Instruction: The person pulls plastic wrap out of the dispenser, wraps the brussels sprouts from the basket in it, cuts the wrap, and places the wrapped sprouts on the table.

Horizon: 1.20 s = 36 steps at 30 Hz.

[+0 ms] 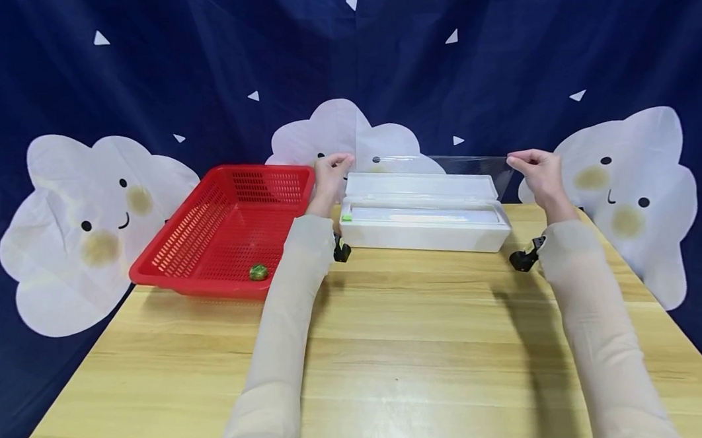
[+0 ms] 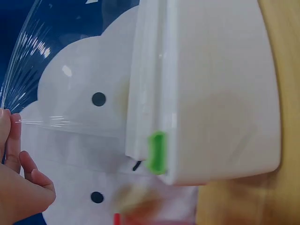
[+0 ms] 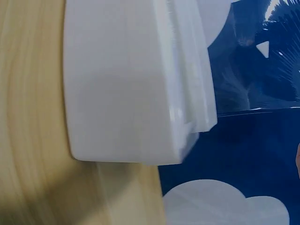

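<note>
A white plastic-wrap dispenser (image 1: 426,237) stands on the table with its lid (image 1: 421,185) raised. At its left end sits a green slider (image 2: 157,152). Clear plastic wrap (image 1: 467,163) stretches above and behind the lid between the two hands. My left hand (image 1: 331,177) pinches one corner, and the left wrist view shows the wrap (image 2: 28,56) gathered into creases at the fingertips. The other corner is pinched between thumb and fingers of my right hand (image 1: 540,174). Only a sliver of that hand shows at the edge of the right wrist view.
A red plastic basket (image 1: 205,285) stands left of the dispenser, partly behind the left forearm. Inside it lies a small green item (image 1: 258,272), its kind too small to tell. Behind the wooden table (image 1: 393,349) hangs a dark blue curtain (image 1: 294,37) with white clouds.
</note>
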### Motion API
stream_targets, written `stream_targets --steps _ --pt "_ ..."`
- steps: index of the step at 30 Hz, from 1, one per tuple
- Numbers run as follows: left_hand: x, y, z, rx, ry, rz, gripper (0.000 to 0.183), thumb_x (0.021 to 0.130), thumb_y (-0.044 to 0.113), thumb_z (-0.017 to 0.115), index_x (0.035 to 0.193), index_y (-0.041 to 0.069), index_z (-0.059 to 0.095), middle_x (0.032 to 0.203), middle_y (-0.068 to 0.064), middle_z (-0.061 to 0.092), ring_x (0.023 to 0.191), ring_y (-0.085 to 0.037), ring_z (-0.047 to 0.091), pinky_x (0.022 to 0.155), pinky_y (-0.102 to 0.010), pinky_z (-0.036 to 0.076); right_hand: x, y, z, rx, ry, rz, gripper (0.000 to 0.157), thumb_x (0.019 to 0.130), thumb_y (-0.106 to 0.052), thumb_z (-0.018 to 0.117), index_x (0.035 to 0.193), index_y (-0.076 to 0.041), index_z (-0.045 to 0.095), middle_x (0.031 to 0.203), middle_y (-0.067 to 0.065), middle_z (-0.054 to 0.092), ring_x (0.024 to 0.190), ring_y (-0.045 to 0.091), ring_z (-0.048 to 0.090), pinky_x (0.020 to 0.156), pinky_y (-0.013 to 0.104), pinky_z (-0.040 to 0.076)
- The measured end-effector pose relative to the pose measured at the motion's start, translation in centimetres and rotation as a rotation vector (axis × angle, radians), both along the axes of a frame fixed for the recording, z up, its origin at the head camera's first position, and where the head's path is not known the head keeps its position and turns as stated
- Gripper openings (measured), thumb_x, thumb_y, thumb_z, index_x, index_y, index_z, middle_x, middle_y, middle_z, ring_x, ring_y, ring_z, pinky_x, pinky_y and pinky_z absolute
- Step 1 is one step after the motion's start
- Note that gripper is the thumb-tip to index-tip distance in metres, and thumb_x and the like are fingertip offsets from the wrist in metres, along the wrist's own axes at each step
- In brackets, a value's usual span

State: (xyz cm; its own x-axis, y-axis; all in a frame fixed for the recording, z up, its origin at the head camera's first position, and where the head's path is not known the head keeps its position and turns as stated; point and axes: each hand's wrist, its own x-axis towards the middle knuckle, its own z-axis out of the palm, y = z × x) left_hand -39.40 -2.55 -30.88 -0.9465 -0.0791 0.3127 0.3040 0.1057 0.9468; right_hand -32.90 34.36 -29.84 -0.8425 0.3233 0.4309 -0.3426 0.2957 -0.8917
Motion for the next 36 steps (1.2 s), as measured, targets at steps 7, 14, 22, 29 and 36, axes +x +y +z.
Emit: stream_targets --steps 7,14,22,29,36 --pt "0.1 -0.1 2.0 -0.048 0.018 0.026 0.023 0.085 0.016 0.064 0.100 -0.001 0.068 0.098 -0.015 0.066 0.078 -0.009 0.050 0.071 -0.017 0.041 0.4 0.1 1.9 0.054 0.006 -0.026 0.021 0.082 -0.004 0.066 0.075 -0.023 0.073 0.064 -0.023 0.060 0.067 -0.004 0.051 0.067 0.012 0.038" --pt "0.5 -0.4 4.0 -0.063 0.067 0.049 0.022 0.084 0.013 0.065 0.098 -0.004 0.068 0.099 -0.016 0.066 0.079 -0.009 0.051 0.072 -0.017 0.041 0.5 0.1 3.9 0.047 0.028 -0.010 0.021 0.081 -0.003 0.066 0.074 -0.022 0.073 0.063 -0.021 0.061 0.066 -0.003 0.051 0.066 0.012 0.037" --pt "0.7 -0.2 6.5 -0.048 0.104 0.035 0.021 0.084 0.012 0.065 0.097 -0.004 0.068 0.098 -0.016 0.066 0.075 -0.006 0.049 0.068 -0.017 0.039 1.1 0.2 6.2 0.032 0.070 -0.020 0.024 0.080 -0.001 0.067 0.071 -0.022 0.072 0.064 -0.019 0.062 0.066 -0.002 0.051 0.068 0.013 0.037" --pt "0.9 -0.3 8.3 -0.011 0.138 0.025 0.020 0.082 0.007 0.067 0.096 -0.007 0.068 0.088 -0.010 0.067 0.073 -0.004 0.048 0.067 -0.015 0.038 1.2 0.1 8.1 -0.028 0.119 0.005 0.022 0.078 0.004 0.067 0.072 -0.015 0.074 0.062 -0.015 0.063 0.063 -0.001 0.050 0.065 0.014 0.037" --pt "1.4 -0.4 9.9 0.064 0.140 -0.022 0.019 0.082 0.005 0.066 0.095 -0.009 0.067 0.082 -0.004 0.066 0.071 -0.005 0.049 0.067 -0.017 0.039 1.8 0.0 9.8 -0.043 0.145 0.010 0.020 0.077 0.005 0.067 0.073 -0.013 0.074 0.063 -0.012 0.062 0.064 0.001 0.048 0.062 0.015 0.036"
